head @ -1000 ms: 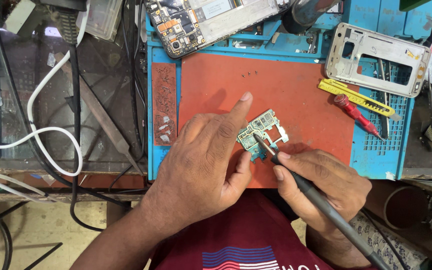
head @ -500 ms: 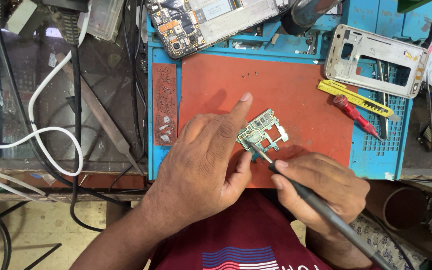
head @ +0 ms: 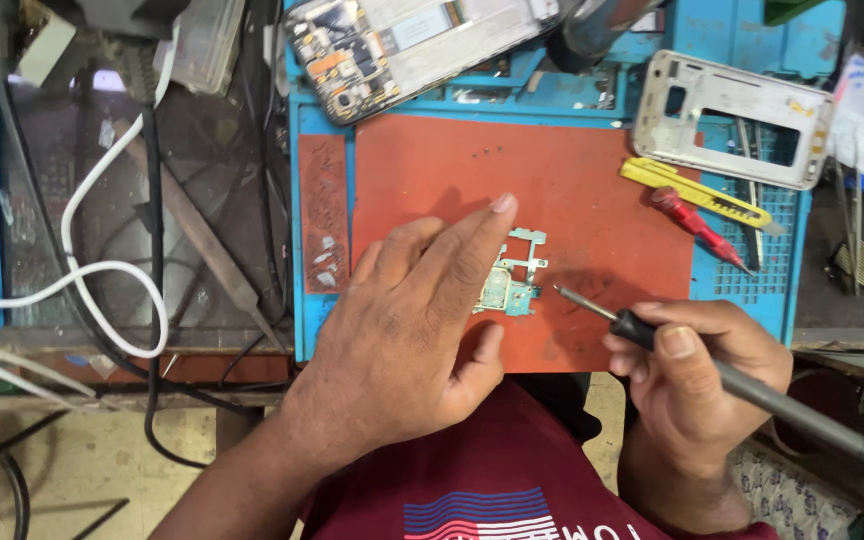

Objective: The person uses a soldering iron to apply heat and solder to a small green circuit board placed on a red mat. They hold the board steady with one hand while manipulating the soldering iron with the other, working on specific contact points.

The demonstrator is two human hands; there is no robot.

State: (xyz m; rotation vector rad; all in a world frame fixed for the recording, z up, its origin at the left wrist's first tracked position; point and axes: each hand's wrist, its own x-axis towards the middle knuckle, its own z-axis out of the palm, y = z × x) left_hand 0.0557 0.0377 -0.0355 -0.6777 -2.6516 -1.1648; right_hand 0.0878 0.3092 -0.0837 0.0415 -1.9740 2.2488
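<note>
Two hands share this job. Your left hand [head: 407, 320] lies flat with fingers spread over the small green circuit board [head: 512, 280], pinning it to the red-orange work mat [head: 592, 200] near the mat's front edge; your right hand [head: 697, 365] has its fingers closed around the dark-handled soldering iron [head: 642, 330]. Press on the board's bare edge, not on its parts, and keep your fingertips away from the hot tip. Steady your right wrist on the counter [head: 802, 340] before bringing the tip in, and approach at a shallow slant so the joint stays in sight.

Against the frame a second ago, the iron's tip has drawn back: then it touched the board, now it hangs just beside it to the right. Your left hand has stayed planted, and the board looks turned slightly under it.
</note>
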